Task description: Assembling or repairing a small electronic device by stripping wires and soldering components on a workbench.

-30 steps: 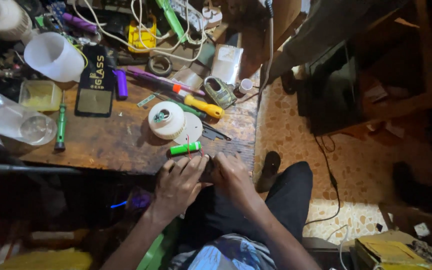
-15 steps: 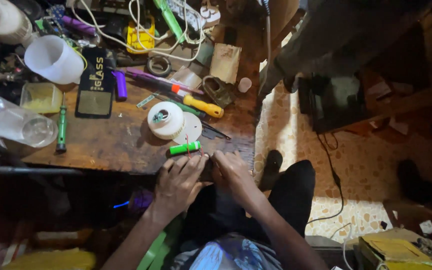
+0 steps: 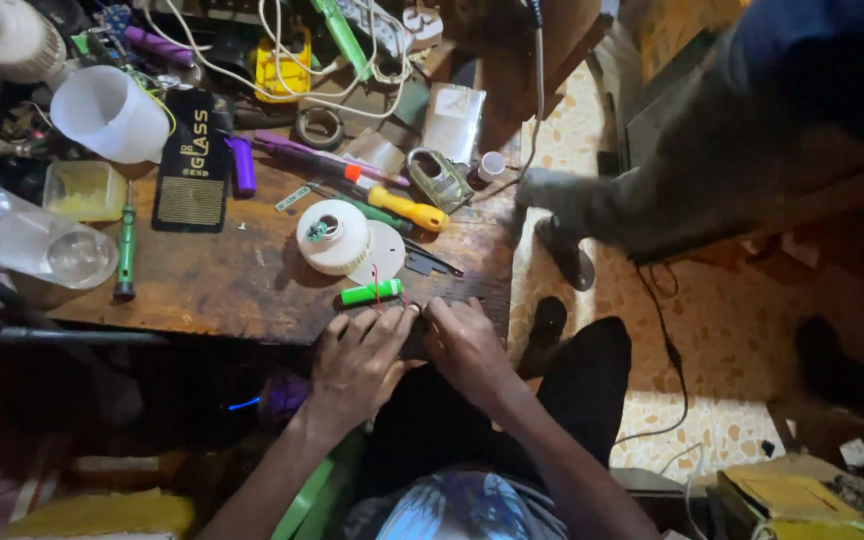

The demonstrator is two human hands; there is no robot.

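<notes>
My left hand (image 3: pixel 357 360) and my right hand (image 3: pixel 467 345) meet at the front edge of the wooden workbench (image 3: pixel 242 285). Their fingers close together on a small dark object (image 3: pixel 414 338) that is mostly hidden between them. Just beyond the fingertips lies a small green cylinder (image 3: pixel 372 293) with thin red wire across it. A white tape roll (image 3: pixel 333 237) and a flat white disc (image 3: pixel 382 252) sit a little further back. My dark-trousered lap is below the hands.
The bench holds a yellow-handled screwdriver (image 3: pixel 407 208), a green screwdriver (image 3: pixel 126 250), a black card (image 3: pixel 192 165), a white cup (image 3: pixel 107 113), a clear plastic bottle (image 3: pixel 37 245), a padlock (image 3: pixel 439 180) and tangled cables. Another person's leg and foot (image 3: pixel 572 215) stand close on the right, on patterned floor.
My hands stay at the bench edge, still pressed together. The other person's leg has swung further into view on the right, towards the bench corner.
</notes>
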